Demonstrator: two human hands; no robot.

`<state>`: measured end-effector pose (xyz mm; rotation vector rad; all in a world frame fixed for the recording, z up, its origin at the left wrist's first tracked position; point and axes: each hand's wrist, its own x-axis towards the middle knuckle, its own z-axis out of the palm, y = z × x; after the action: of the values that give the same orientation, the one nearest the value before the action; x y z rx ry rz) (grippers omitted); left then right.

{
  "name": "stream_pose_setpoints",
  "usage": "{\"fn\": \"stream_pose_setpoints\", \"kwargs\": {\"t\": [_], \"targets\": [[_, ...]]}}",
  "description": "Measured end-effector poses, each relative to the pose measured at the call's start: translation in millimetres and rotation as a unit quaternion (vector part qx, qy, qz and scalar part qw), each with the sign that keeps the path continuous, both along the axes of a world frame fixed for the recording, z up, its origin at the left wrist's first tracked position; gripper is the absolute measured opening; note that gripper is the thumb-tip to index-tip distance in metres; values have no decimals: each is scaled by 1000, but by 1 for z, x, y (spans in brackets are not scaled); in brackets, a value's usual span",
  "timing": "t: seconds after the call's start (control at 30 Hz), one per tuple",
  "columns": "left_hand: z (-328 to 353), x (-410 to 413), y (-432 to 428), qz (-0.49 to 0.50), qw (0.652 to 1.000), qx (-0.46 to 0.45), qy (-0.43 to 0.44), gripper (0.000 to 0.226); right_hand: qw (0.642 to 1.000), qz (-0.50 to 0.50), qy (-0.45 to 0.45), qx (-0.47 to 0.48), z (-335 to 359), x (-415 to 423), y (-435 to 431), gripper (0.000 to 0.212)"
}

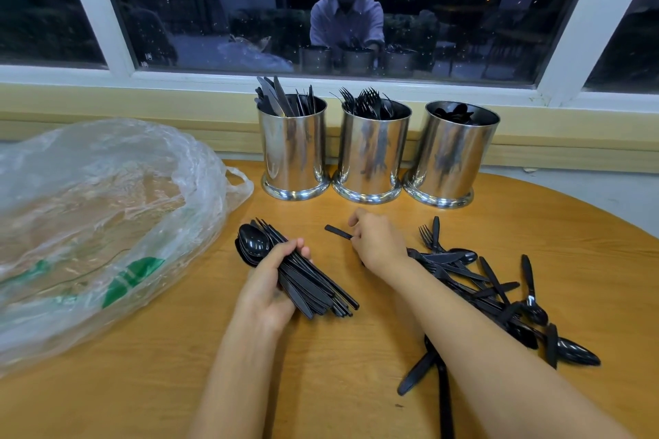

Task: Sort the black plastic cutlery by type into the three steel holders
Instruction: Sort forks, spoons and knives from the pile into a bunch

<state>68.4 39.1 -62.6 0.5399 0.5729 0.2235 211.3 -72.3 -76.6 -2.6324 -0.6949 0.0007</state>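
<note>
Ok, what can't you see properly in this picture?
Head view only:
- The black piece in the right hand: its head end is under the hand, so type unknown.
- How many pieces are in the bundle: the left hand covers them.
- Inside the right holder: deep and dark.
- The plastic bag: cut off by the left edge.

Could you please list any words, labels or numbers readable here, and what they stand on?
No text can be read.
Bag: green print, crumpled, illegible.
Window: two small white marks at lower left, too small to read.
Holders: no markings show.
</note>
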Motion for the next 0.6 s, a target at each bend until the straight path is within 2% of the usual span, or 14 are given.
{"fn": "stream_pose_setpoints", "kwargs": {"t": [0.23, 0.4, 0.5, 0.6], "targets": [[-1, 1, -1, 3, 1000, -4, -4, 7, 994, 43, 67, -80, 11, -1, 5, 29], [-2, 0, 0, 4, 1000, -8, -1, 9, 986, 81, 68, -129, 20, -3, 4, 24], [-1, 0, -1, 5, 1000, -11, 2, 6, 991, 96, 40, -84, 25, -2, 0, 17], [0, 1, -2, 5, 1000, -8, 5, 5, 994, 96, -18, 52, 39, 3, -5, 3]]}}
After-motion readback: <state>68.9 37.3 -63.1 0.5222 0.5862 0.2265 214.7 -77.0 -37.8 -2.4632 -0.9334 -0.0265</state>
